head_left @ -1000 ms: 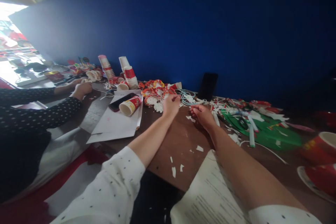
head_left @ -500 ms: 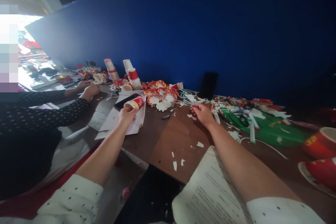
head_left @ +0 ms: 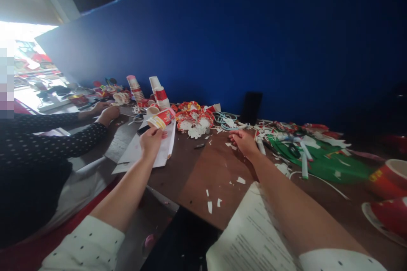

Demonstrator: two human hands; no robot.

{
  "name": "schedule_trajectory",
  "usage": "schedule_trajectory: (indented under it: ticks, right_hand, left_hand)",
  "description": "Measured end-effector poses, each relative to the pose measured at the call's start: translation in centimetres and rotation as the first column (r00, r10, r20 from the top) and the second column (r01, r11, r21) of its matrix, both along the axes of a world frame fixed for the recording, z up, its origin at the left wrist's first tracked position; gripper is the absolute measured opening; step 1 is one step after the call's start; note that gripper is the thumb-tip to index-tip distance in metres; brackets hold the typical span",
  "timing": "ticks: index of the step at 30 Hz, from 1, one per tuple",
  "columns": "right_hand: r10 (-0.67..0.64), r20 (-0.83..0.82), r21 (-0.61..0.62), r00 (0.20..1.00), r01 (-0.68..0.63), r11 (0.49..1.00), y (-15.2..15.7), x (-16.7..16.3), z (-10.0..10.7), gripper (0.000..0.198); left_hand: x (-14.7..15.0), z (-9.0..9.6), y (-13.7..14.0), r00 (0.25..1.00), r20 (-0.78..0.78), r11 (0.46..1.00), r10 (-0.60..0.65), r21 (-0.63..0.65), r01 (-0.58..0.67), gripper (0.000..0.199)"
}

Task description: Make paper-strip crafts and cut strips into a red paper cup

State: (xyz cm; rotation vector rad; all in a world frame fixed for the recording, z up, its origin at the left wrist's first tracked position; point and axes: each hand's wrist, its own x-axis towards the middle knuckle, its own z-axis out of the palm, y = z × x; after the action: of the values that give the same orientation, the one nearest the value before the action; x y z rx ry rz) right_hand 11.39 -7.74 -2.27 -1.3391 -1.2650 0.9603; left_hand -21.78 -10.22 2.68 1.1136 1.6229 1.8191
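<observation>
My left hand [head_left: 151, 139] is closed on a red and white paper cup [head_left: 163, 117], which lies tilted sideways above a stack of white papers [head_left: 163, 148]. Under the cup, a dark phone [head_left: 143, 129] is mostly hidden. My right hand [head_left: 243, 140] rests low over the brown table [head_left: 206, 173], its fingers curled together; whatever they pinch, if anything, is too small to make out. Small paper scraps [head_left: 241, 180] lie near it. Between my hands sits a pile of red and white cut paper flowers [head_left: 195, 123].
Cup stacks [head_left: 160, 95] stand by the blue wall [head_left: 222, 42], where a dark phone [head_left: 252, 106] leans. Cables [head_left: 226, 120] lie beside it. To the right are green sheet material [head_left: 330, 163] and a red cup [head_left: 389, 175]. A co-worker's hands [head_left: 108, 114] are at left.
My left hand has turned the cup slightly, so more of its printed side faces me. My right hand stays about where it was, fingers curled. The view has tilted up a little.
</observation>
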Motion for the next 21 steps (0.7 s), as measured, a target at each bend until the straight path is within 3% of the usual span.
schedule_trajectory:
  ticks: [3,8,11,14,17,21]
  right_hand:
    - [0.019,-0.043,0.0,0.999,-0.019,1.0,-0.7,-0.2,0.7,0.018]
    - [0.139,-0.27,0.04,0.953,-0.133,0.99,-2.1,-0.2,2.2,0.024]
    - [0.271,-0.488,0.054,0.83,-0.281,0.958,-2.5,-0.5,2.6,0.036]
    - [0.368,-0.61,0.125,0.702,-0.373,0.919,-2.3,-1.1,2.7,0.042]
    - [0.295,-0.709,0.13,0.64,-0.292,0.947,-1.8,-1.5,2.9,0.041]
    - [0.07,-0.848,0.08,0.525,-0.005,0.997,-1.2,-0.8,3.2,0.021]
  left_hand:
    - [2.9,0.7,-0.6,0.989,-0.141,0.999,-0.044,0.009,0.045,0.02]
    - [8.6,0.6,-0.7,0.86,-0.397,0.937,-0.32,0.003,0.35,0.02]
    - [11.8,0.1,-0.7,0.766,-0.51,0.897,-0.392,-0.025,0.442,0.02]
    - [14.9,-0.3,-0.9,0.621,-0.666,0.855,-0.413,-0.048,0.516,0.022]
    - [17.4,-0.5,-1.2,0.533,-0.754,0.83,-0.384,-0.029,0.557,0.021]
    - [19.4,-0.9,-1.9,0.415,-0.828,0.792,-0.376,-0.054,0.608,0.022]
